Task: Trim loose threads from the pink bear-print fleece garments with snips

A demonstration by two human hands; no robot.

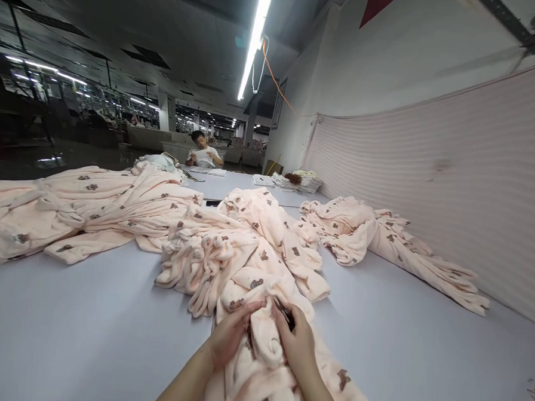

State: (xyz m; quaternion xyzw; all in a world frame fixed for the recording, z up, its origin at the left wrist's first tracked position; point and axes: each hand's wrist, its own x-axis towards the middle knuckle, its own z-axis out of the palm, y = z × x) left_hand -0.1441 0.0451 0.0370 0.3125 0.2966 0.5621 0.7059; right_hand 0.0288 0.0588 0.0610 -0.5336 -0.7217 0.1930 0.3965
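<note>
A pale pink fleece garment point(266, 343) with brown printed figures lies bunched on the table in front of me. My left hand point(232, 336) is closed on a fold of its cloth, thumb on top. Dark thread snips point(285, 314) sit in my right hand point(299, 343), whose fingers are closed around them and also rest against the cloth. The snips' tip points up and left, close to the fold between my hands. Parts of the fingers are hidden beneath the fabric.
More pink garments lie in heaps at the left point(92, 206) and right point(351, 226) of the pale table point(121, 330). Stacks of folded white cloth point(307, 181) stand at the far end. A person point(203, 155) sits beyond, holding white cloth. Striped fabric point(431, 149) covers the right wall.
</note>
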